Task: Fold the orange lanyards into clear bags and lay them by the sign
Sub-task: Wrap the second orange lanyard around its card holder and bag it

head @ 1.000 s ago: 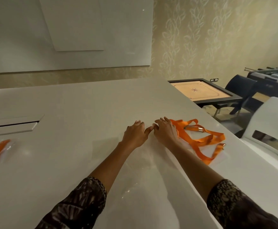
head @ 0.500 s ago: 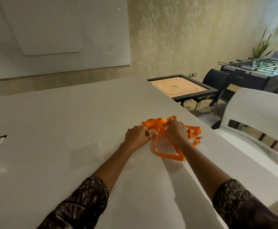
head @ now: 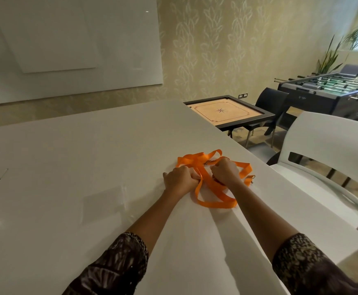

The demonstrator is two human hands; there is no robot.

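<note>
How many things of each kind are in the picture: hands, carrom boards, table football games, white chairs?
Hands: 2, left hand and right hand, both gripping the orange lanyards
Carrom board: 1
Table football game: 1
White chair: 1
Total: 5

Dim warm light, glossy table [head: 88,158] glare, wide-angle bowing.
</note>
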